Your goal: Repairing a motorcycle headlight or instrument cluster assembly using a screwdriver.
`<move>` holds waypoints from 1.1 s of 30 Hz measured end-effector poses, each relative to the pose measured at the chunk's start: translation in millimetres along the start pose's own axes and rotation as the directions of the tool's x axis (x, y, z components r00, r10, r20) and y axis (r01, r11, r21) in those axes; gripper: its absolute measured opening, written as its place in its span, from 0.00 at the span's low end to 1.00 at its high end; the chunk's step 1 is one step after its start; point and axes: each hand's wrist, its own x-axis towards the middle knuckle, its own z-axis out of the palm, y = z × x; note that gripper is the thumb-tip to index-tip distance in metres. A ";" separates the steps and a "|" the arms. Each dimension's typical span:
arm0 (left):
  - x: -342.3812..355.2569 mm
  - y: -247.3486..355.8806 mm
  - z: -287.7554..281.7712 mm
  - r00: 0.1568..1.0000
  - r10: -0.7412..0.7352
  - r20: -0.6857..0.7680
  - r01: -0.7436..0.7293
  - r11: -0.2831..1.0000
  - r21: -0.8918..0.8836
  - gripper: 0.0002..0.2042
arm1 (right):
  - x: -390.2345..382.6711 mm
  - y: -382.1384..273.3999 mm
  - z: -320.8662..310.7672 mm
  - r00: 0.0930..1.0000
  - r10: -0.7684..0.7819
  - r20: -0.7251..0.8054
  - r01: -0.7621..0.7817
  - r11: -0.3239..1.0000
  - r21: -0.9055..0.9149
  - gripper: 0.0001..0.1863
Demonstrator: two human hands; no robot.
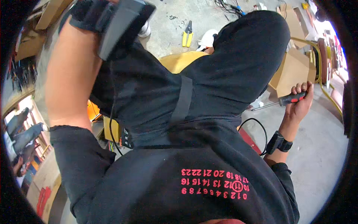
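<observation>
Head view shows your right hand [300,102] closed around a screwdriver [289,99] at right of frame, shaft aimed toward your leg; a slip could jab it. Your left hand [93,15], upper left, is blurred behind a dark device [121,24], and I cannot tell its grip.

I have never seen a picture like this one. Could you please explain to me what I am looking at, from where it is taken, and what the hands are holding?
There is no machine here. A person wears a wide fisheye camera on the head, and it looks down at their own body, so straight edges bend near the rim. You see a black sweatshirt and black trousers; the person seems to sit on a yellow seat.

The right hand is closed around a screwdriver with a black and red handle. The left hand is raised at the top edge, mostly hidden by a dark object I cannot identify.

On the concrete floor lie yellow-handled pliers and cardboard boxes.
</observation>
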 end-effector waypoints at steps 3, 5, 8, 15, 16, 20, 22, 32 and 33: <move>22.8 -4.0 7.0 0.998 -0.046 -0.030 0.049 0.994 0.101 0.12 | 0.9 4.4 -6.9 0.989 0.066 0.135 -0.072 0.997 0.035 0.12; 36.9 -2.9 10.9 0.996 -0.067 -0.051 0.075 0.983 0.168 0.12 | 4.2 7.4 -11.4 0.986 0.050 0.157 -0.060 0.997 0.057 0.12; 45.4 2.8 11.1 0.991 -0.085 -0.101 0.109 0.960 0.259 0.12 | 10.6 12.3 -18.1 0.990 0.108 0.089 -0.117 0.989 0.094 0.13; 34.8 38.3 -16.3 0.964 -0.181 -0.193 0.230 0.935 0.272 0.16 | 16.8 17.8 -24.9 0.979 0.200 0.030 -0.202 0.970 0.133 0.14; 35.6 42.1 -18.3 0.968 -0.206 -0.145 0.238 0.936 0.258 0.17 | 14.8 18.0 -23.8 0.977 0.210 0.042 -0.213 0.967 0.137 0.14; 45.6 50.0 -18.7 0.953 -0.293 -0.072 0.301 0.937 0.179 0.18 | 7.8 16.3 -17.4 0.966 0.255 0.045 -0.258 0.961 0.104 0.15; 52.0 47.7 -18.1 0.948 -0.290 -0.132 0.312 0.929 0.199 0.19 | 7.2 13.3 -13.5 0.960 0.278 0.033 -0.280 0.956 0.090 0.15; 78.7 20.4 -11.2 0.935 -0.323 -0.149 0.329 0.944 0.020 0.18 | 44.0 -32.8 122.9 0.788 0.383 0.483 -0.217 0.906 -0.363 0.18; 81.9 21.5 -11.7 0.922 -0.381 -0.070 0.377 0.924 -0.064 0.18 | 51.8 -35.0 155.2 0.761 0.459 0.459 -0.200 0.838 -0.508 0.18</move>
